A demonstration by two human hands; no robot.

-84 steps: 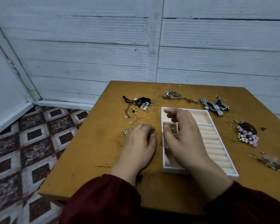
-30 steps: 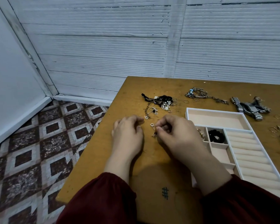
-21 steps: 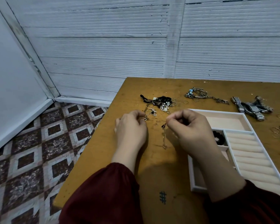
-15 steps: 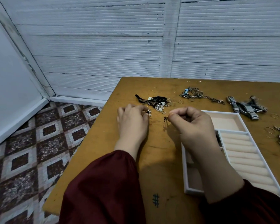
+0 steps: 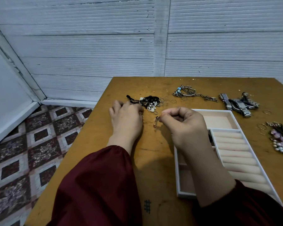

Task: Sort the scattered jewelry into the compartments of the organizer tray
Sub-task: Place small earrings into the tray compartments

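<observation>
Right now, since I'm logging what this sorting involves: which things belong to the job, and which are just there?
Job: organizer tray; small gold piece pinched in the right hand; left hand by the black-and-pearl tangle; silver bracelets; watches; purple bead cluster; loose rings.
Just there: hash mark inked on the table; tiled floor; white wall.

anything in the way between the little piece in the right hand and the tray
Nothing visible. The right hand pinches the small gold piece just left of the organizer tray, with only bare table between them. The hand itself covers the tray's small compartments, so what lies in them cannot be told.
</observation>
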